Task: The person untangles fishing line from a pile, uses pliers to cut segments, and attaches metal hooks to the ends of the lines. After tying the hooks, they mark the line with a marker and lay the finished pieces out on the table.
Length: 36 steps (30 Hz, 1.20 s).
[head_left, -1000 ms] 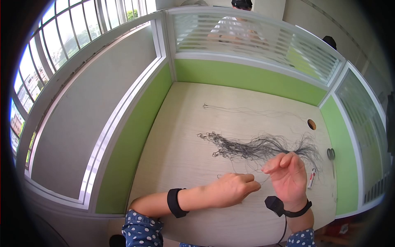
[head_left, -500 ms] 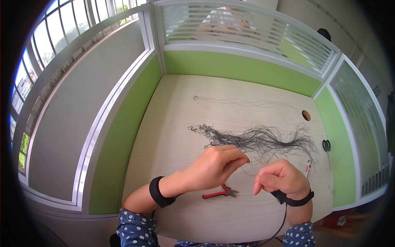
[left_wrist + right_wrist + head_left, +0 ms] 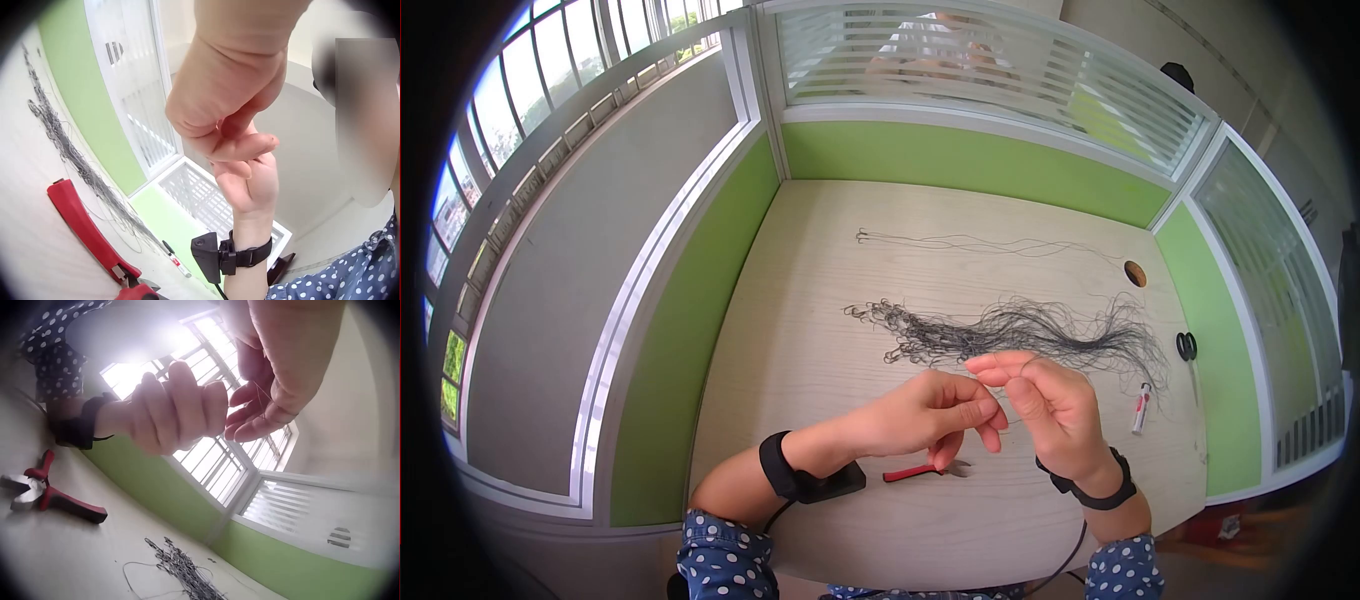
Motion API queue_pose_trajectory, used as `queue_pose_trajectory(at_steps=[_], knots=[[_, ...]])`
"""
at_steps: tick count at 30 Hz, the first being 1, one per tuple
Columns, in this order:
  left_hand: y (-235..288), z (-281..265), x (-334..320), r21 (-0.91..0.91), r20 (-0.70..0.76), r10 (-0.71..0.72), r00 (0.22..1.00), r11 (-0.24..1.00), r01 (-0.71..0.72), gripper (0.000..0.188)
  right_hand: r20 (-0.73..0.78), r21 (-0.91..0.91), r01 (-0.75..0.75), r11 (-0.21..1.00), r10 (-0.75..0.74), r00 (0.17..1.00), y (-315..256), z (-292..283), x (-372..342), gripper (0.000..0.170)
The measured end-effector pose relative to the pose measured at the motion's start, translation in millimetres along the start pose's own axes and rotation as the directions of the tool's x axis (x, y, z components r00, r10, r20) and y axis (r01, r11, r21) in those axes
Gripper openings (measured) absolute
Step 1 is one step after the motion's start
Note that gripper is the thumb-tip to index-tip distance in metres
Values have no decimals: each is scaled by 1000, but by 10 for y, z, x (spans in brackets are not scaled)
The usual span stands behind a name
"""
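Observation:
Both hands are raised close together over the near half of the table. My left hand (image 3: 925, 412) has its thumb and forefinger pinched together; the hook end, if any, is hidden in the fingers. My right hand (image 3: 1055, 415) holds a thin fishing line (image 3: 263, 400) that crosses its bent fingers, its fingertips right by the left hand. Behind them lies a bundle of dark fishing hooks with long lines (image 3: 940, 335), hooks to the left and loose line ends to the right. Red-handled pliers (image 3: 910, 473) lie beneath the left hand.
Farther back lie a few separate hooked lines (image 3: 960, 241). At the right are a white and red marker-like tube (image 3: 1141, 410), black-handled scissors (image 3: 1187, 347) and a round cable hole (image 3: 1136, 273). Green partitions (image 3: 970, 165) surround the table; a person sits beyond the glass.
The hands parted and turned, then came together again. The right hand rose and turned its fingers toward the left hand, whose fingers dipped. The pliers, hidden at first, came into view.

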<state>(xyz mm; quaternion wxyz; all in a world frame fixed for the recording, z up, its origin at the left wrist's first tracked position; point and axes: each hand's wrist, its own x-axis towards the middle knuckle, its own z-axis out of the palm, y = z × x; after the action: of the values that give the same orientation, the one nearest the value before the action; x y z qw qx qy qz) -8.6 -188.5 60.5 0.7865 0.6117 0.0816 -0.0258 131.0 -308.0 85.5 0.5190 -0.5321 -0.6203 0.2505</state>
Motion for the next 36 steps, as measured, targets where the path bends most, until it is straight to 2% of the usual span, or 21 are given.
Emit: queue_pose_trajectory(at_steps=[1,5,7,8,10,14,16,17,22,24,29,31,36], knots=[[24,-14,-1,-65,20,-45,999,997,47,22,-2,-38,15,999,-15,1000,30,6,-4,24],[-1,-41,24,-60,34,1,999,998,1,21,30,-164,43,986,-39,999,60,-3,3,18],[-13,-30,25,33,-40,59,997,998,-58,20,29,-197,53,979,-48,998,45,-10,17,16],[-16,-20,26,34,-40,60,997,998,-59,20,30,-229,62,972,-56,998,38,-12,23,15],[-19,5,31,96,-148,61,987,994,-47,20,22,-256,67,964,-64,998,72,-7,17,14],[-60,20,37,155,-177,105,979,985,-78,20,13,-377,94,922,-97,995,97,5,14,13],[-54,28,27,277,-209,143,967,957,-82,18,15,-405,103,908,-106,994,128,5,2,13],[-42,36,21,278,-208,143,968,957,-82,18,18,-432,112,895,-115,993,144,4,-5,13],[1,44,3,372,-186,151,971,926,-72,21,69,-416,88,905,-65,996,159,-15,-18,8],[-20,25,8,357,-185,161,969,930,-86,24,85,-405,84,911,-54,995,151,-15,-19,6],[20,-17,-4,341,-246,200,948,934,-108,28,1,-422,47,906,-51,999,110,-55,-3,4],[32,-28,-8,278,-253,144,957,958,-71,22,-1,-418,60,907,-66,998,121,-64,4,4],[1,-19,16,222,-258,137,956,972,-80,13,-8,-401,63,914,-72,997,115,-51,4,5]])
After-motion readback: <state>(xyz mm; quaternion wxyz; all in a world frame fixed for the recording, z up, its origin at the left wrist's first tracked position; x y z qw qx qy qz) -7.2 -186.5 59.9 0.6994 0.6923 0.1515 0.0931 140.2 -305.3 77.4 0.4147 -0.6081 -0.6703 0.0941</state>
